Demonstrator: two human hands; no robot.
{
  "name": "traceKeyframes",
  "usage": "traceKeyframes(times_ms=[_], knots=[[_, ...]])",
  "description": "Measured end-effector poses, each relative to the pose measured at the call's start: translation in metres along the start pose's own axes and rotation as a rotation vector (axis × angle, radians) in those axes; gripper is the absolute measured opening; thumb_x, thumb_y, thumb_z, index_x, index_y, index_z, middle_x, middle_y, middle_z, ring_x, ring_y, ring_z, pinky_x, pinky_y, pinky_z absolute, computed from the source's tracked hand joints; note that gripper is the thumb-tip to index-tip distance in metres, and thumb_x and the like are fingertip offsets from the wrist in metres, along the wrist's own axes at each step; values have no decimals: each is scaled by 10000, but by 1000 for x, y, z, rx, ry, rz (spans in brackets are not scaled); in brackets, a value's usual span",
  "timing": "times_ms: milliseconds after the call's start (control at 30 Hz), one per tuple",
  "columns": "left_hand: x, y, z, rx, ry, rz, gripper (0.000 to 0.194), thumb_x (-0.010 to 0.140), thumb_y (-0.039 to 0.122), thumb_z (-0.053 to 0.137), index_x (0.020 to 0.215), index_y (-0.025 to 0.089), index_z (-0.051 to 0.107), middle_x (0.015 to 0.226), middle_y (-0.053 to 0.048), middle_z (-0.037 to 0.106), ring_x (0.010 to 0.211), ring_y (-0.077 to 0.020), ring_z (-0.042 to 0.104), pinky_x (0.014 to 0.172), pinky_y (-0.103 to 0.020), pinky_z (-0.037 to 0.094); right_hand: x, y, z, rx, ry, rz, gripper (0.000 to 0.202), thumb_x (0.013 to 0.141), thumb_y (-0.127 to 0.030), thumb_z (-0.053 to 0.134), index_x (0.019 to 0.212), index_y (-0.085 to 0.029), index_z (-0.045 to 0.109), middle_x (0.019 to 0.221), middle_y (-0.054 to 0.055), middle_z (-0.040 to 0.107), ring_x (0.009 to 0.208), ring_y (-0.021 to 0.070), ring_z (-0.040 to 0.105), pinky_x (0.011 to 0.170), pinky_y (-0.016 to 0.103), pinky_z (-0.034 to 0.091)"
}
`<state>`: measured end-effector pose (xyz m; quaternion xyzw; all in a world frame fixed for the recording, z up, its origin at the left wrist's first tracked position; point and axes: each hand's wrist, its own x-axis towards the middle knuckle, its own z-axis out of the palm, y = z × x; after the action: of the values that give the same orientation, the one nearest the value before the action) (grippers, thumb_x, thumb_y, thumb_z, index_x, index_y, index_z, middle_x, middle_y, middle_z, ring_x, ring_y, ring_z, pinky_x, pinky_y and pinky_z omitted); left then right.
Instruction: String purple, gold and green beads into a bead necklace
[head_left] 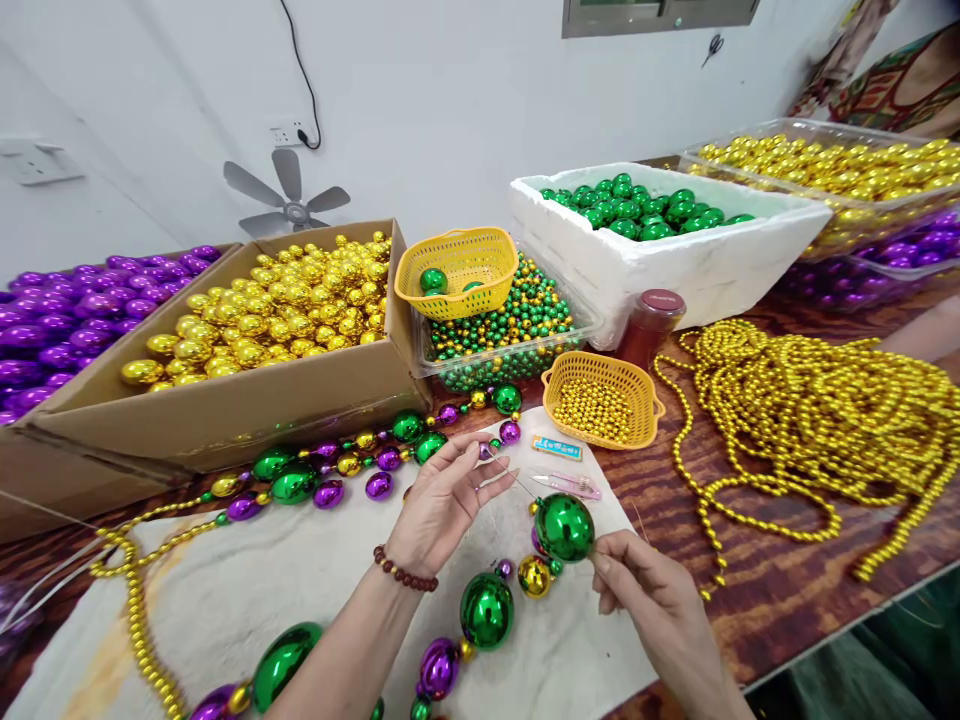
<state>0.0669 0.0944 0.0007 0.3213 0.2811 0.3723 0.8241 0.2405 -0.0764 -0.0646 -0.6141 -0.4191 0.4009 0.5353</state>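
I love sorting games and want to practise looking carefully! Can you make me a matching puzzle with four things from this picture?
Things:
1. Beaded bracelet
2. White foam box
3. Right hand
4. Gold bead strings

Matches:
A. Fingertips beside a big, shiny green ball
B. In a loopy heap on the brown table
C. Filled with shiny green beads
D. Around the left wrist

Right pairs: 1-D, 2-C, 3-A, 4-B.

The head camera looks forward and down over the nearby table [780,605].
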Motion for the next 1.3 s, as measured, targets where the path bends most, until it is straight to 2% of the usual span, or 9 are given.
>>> traceKeyframes(times_ms=[500, 600, 733, 867, 967, 1067, 1167, 1233, 1300], knots=[[8, 1, 4, 187, 59, 116, 250, 832, 183, 682, 1081, 193, 661, 973, -35, 675, 851, -175, 668, 927, -455, 510, 12, -5, -1, -62, 18, 22, 248, 959, -386, 521, 816, -200, 602, 689, -30, 576, 584, 118, 590, 589, 235, 463], [11, -2, 12, 222, 37, 137, 333, 795, 169, 718, 1118, 208, 645, 977, -34, 677, 884, -185, 669, 930, -425, 496, 24, -5, 0, 41, 9, 22, 226, 942, -372, 546, 816, -195, 607, 705, -26, 593, 574, 108, 583, 580, 225, 466], [16, -7, 24, 242, 15, 77, 156, 817, 250, 696, 939, 154, 699, 938, -77, 706, 908, -205, 662, 917, -398, 484, 54, -6, 4, 115, -41, 30, 236, 903, -390, 562, 794, -182, 591, 691, -11, 629, 500, 105, 576, 498, 221, 458], [22, -7, 28, 566, 64, 233, 185, 822, 330, 678, 854, 160, 743, 872, -64, 702, 862, -179, 622, 792, -280, 481, 84, -1, 8, 35, -107, 61, 244, 882, -406, 546, 844, -177, 619, 553, -21, 608, 398, 122, 554, 388, 213, 417], [23, 1, 28, 875, 65, 379, 237, 857, 376, 624, 813, 176, 742, 694, -15, 627, 646, -132, 549, 604, -234, 419, 95, 0, 10, -95, -144, 53, 239, 887, -351, 510, 934, -181, 672, 480, -33, 583, 343, 131, 523, 342, 211, 389], [21, 12, 30, 1004, 75, 427, 296, 897, 396, 558, 774, 177, 714, 608, 9, 549, 564, -124, 501, 565, -244, 381, 95, -9, 9, -273, -105, -22, 271, 889, -228, 460, 1027, -222, 693, 723, 18, 697, 482, 144, 615, 468, 247, 473], [18, 23, 34, 1075, 79, 479, 335, 904, 397, 546, 685, 174, 668, 633, 2, 544, 600, -130, 512, 603, -251, 385, 93, -28, 9, -465, -5, -108, 317, 903, -185, 435, 1116, -255, 659, 1095, 69, 682, 802, 216, 674, 725, 346, 490], [15, 29, 36, 1101, 63, 486, 348, 912, 402, 530, 676, 176, 646, 631, 5, 536, 595, -127, 500, 598, -251, 377, 93, -40, 10, -580, 40, -133, 283, 901, -193, 457, 1087, -244, 664, 1127, 104, 665, 914, 291, 651, 780, 415, 442], [13, 34, 38, 1124, 63, 495, 347, 919, 407, 520, 689, 176, 638, 627, 9, 528, 588, -124, 490, 583, -248, 365, 95, -49, 11, -661, 42, -137, 209, 881, -197, 499, 956, -215, 694, 979, 126, 692, 861, 334, 652, 745, 443, 414]])
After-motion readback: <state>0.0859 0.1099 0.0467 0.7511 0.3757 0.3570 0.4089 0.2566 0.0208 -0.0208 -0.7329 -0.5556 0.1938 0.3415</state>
